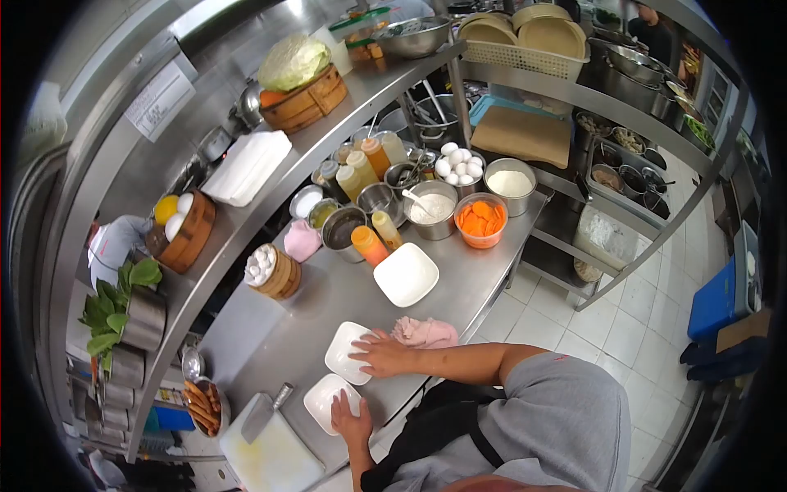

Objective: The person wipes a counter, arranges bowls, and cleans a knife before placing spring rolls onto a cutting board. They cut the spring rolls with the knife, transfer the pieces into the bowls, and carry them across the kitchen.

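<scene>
Two white square plates lie side by side near the front edge of a steel counter. My right hand rests on the near edge of the farther plate, fingers laid over its rim. My left hand grips the near corner of the closer plate. A crumpled pink cloth lies just beyond my right hand. A third, larger white square plate sits farther along the counter, untouched.
A cleaver lies on a white cutting board beside my left hand. Farther along stand squeeze bottles, a tub of sliced carrots, eggs and steel pots. A bamboo steamer sits under the shelf.
</scene>
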A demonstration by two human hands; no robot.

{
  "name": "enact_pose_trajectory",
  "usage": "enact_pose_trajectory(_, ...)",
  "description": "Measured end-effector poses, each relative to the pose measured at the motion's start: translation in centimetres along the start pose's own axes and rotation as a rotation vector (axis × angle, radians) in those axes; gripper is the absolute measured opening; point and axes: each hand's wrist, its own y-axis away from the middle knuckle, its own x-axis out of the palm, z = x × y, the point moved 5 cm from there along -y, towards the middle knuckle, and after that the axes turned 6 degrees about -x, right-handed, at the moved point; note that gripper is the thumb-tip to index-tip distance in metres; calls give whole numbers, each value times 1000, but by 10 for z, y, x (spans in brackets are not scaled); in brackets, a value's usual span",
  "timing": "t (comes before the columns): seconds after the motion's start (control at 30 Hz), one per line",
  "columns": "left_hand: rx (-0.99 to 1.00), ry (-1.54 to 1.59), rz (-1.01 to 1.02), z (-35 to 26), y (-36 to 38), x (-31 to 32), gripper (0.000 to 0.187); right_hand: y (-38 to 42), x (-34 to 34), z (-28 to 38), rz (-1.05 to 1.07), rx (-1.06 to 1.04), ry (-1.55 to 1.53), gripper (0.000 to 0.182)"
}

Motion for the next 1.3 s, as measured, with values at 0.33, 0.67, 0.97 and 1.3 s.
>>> enact_pose_trajectory(0.33, 169, -226, -68, 11, 4, 13, 74, 17, 34, 20, 108, -5, 56, 30)
enact_pose_trajectory(0.67, 46, 367, -186, 84, -20, -161, 53, 41, 0, -10, -355, 224, 14, 29)
enact_pose_trajectory(0.97, -419, 517, -435, 367, -26, -329, 33, 35, 14, 38, -400, 490, -36, 43)
enact_pose_trajectory(1.3, -172, 495, -464, 431, -128, -359, 32, 24, 7, 114, -423, 348, 103, 48)
